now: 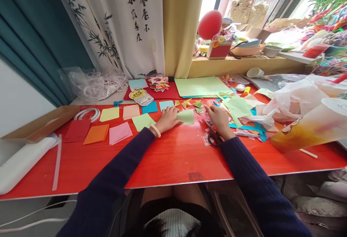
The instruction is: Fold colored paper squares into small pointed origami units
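Note:
My left hand (167, 120), with a beaded bracelet at the wrist, rests on the red table, its fingers and thumb on the left end of a light green paper rectangle (187, 117). To its right, my right hand (217, 118) is curled, fingertips drawn together beside small folded green and yellow paper pieces (199, 105); whatever those fingers hold is hidden. Black-handled scissors (214, 138) lie by the right wrist. Stacks of cut paper squares lie left of my left hand, among them pink (120, 133), orange (96, 134) and red (77, 130).
Paper scraps (238, 108) heap up on the right, beside a plastic drink cup (311, 125) and a crumpled plastic bag (287, 96). Large green sheets (202, 86) and a folded paper ring (159, 84) lie at the back. A cardboard box (43, 123) stands far left.

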### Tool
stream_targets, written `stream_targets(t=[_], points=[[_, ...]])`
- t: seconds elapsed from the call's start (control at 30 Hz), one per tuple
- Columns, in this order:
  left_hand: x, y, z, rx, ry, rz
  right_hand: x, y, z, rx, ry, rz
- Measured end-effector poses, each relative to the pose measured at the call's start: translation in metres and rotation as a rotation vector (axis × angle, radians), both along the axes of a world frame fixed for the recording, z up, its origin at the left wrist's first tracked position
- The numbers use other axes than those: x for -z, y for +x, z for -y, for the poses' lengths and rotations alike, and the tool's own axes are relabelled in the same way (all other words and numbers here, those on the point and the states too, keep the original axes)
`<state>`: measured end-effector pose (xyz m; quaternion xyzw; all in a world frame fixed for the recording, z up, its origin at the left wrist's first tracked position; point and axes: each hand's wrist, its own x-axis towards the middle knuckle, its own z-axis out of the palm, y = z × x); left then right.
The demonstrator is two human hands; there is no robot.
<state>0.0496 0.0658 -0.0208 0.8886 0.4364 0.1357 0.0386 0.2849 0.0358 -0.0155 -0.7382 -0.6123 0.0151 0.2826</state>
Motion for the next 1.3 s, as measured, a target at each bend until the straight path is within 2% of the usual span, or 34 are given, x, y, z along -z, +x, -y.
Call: stream_targets(t=[0.13, 0.27, 0.5, 0.67, 0.9, 1.1, 1.3], points=[[0.006, 0.0, -0.003, 0.009, -0.008, -0.019, 0.003, 0.003, -0.002, -0.057, 0.053, -0.008], [0.006, -0.001, -0.004, 0.072, 0.008, -0.058, 0.007, 0.01, -0.012, -0.141, 0.137, 0.029], [0.004, -0.006, -0.004, 0.185, 0.057, -0.128, 0.014, 0.016, -0.027, -0.44, 0.183, 0.11], [0.001, -0.007, -0.003, 0.266, 0.124, -0.152, 0.016, 0.02, -0.027, -0.415, 0.237, 0.06], [-0.008, -0.014, 0.013, 0.356, 0.256, -0.233, 0.002, -0.001, -0.017, -0.318, 0.367, -0.103], [-0.006, -0.022, 0.027, 0.339, 0.331, -0.259, -0.011, -0.034, 0.002, -0.455, 0.336, -0.199], [-0.002, -0.023, 0.034, 0.308, 0.358, -0.233, -0.023, -0.048, 0.025, -0.586, 0.282, -0.204]])
